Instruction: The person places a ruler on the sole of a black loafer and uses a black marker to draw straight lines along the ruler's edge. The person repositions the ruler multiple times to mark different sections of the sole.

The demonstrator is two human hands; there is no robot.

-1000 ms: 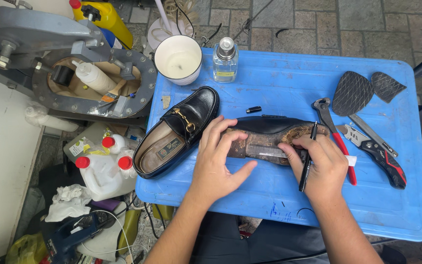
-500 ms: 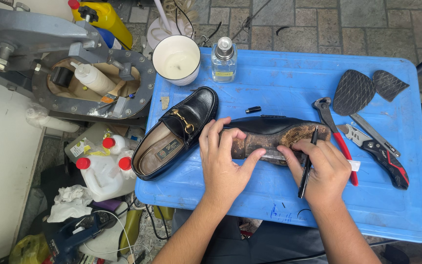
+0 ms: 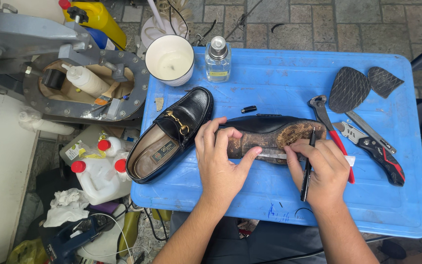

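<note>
The left hand [image 3: 221, 159] stayed clamped on the upturned shoe [image 3: 269, 134] on the table [image 3: 279, 78]. The right hand [image 3: 321, 168], gripping a pen [image 3: 307, 168], had slid slightly toward the person.

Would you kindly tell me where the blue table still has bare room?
Bare blue plastic table lies between the clear glass bottle and the black rubber sole pieces, and along the near edge below the right hand. The right side is crowded with red-handled pincers and a black utility knife.
</note>
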